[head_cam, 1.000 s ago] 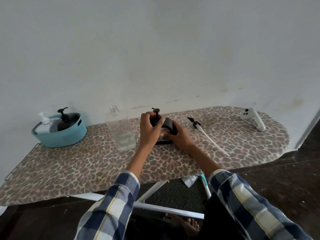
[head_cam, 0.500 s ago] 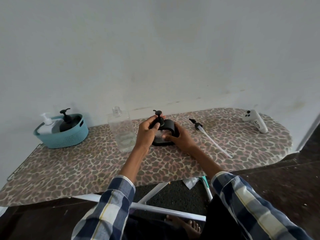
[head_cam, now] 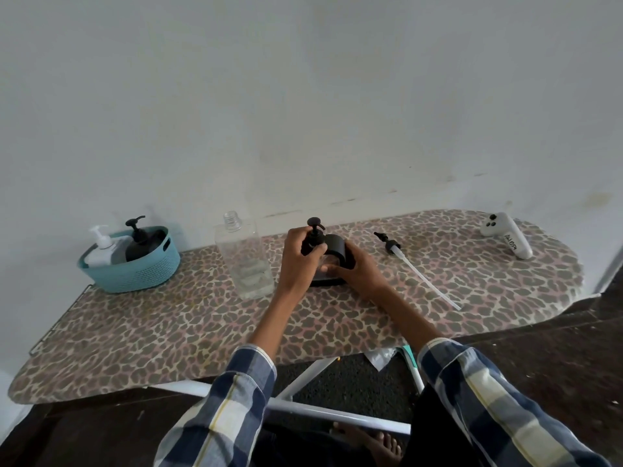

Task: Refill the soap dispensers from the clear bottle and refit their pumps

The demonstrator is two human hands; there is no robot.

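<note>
A black soap dispenser stands in the middle of the leopard-print ironing board. My left hand grips the black pump at the dispenser's neck. My right hand wraps around the dispenser's body from the right. The clear bottle stands uncapped just left of my left hand, with a little liquid at its bottom. A second black pump with a long white tube lies loose on the board to the right.
A teal basket at the far left holds a white dispenser and a black dispenser, both with pumps on. A white controller lies at the far right end. The wall runs close behind the board.
The view has shifted slightly. My left hand has turned a little on the pump while my right hand keeps hold of the dispenser body.
</note>
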